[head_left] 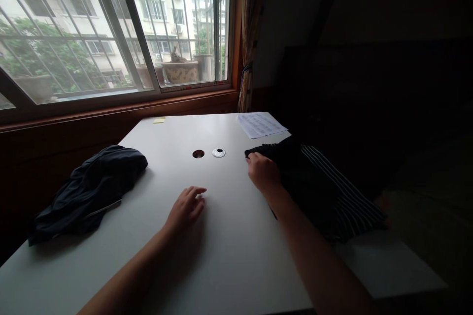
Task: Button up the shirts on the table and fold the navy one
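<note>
My right hand [261,171] is closed on the near edge of a dark striped garment [325,182] that lies over the right side of the white table [221,236]. My left hand [186,206] rests flat on the table's middle with its fingers stretched out, holding nothing. A crumpled dark blue garment [90,187] lies on the table's left side, well apart from both hands.
A printed sheet of paper [260,124] lies at the far right corner and a yellow sticky note [159,120] at the far edge. A cable hole [198,154] and its round cap [219,152] sit mid-table. A barred window [111,24] and curtain [251,34] are behind.
</note>
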Tool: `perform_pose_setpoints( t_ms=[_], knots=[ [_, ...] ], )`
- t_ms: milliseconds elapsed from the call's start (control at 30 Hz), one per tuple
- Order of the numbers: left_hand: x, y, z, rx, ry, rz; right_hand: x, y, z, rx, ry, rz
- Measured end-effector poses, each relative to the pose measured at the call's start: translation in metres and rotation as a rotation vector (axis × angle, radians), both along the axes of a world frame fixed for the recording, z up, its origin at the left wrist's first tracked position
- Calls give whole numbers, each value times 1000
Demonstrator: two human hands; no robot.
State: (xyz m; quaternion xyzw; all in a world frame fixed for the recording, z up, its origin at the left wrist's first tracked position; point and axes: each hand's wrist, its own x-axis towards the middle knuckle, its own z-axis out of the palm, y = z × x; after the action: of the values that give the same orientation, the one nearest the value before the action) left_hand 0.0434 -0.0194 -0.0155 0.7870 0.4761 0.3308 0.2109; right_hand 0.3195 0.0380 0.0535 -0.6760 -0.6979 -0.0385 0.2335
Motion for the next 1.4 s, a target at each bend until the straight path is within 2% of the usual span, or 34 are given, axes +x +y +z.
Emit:
perform_pose_setpoints(
  t_ms=[100,200,233,300,433,600,733,867,933,1000,1100,1167,1233,1300,1333,1400],
  knots=[
    [-6,2,-5,-105,-180,43,-40,-17,-3,28,263,382],
    [-10,3,-9,-148,-304,61,-74,-41,-4,-115,621,804],
    [-10,2,-10,-143,-324,82,-83,-49,-3,-167,743,879],
    [-11,0,-10,-127,-354,134,-94,-62,0,-255,969,935],
    [-15,-7,2,-156,-430,150,-98,-71,6,-371,1304,870],
    [-25,-9,23,-176,-507,220,-91,-65,10,-382,1608,712],
    [-34,-9,34,-147,-416,334,-87,-70,21,-407,1744,671],
    [-50,-13,50,-155,-348,332,-80,-84,41,-444,1775,727],
    [-60,-17,69,-113,-340,353,-74,-89,51,-416,1793,726],
    [-69,-23,98,0,-278,412,-67,-92,60,-366,1798,697],
    [-77,-33,154,299,-156,472,-54,-94,73,-305,1753,629],
    [-78,-32,188,525,11,530,-47,-94,79,-288,1708,586],
    [-79,-19,209,624,163,456,-40,-90,81,-257,1660,533],
    [-83,5,210,582,294,332,-32,-83,75,-218,1586,462],
    [-86,20,202,539,353,265,-27,-77,69,-212,1534,430],
    [-96,47,172,378,499,129,-14,-66,51,-248,1398,383]
  ],
)
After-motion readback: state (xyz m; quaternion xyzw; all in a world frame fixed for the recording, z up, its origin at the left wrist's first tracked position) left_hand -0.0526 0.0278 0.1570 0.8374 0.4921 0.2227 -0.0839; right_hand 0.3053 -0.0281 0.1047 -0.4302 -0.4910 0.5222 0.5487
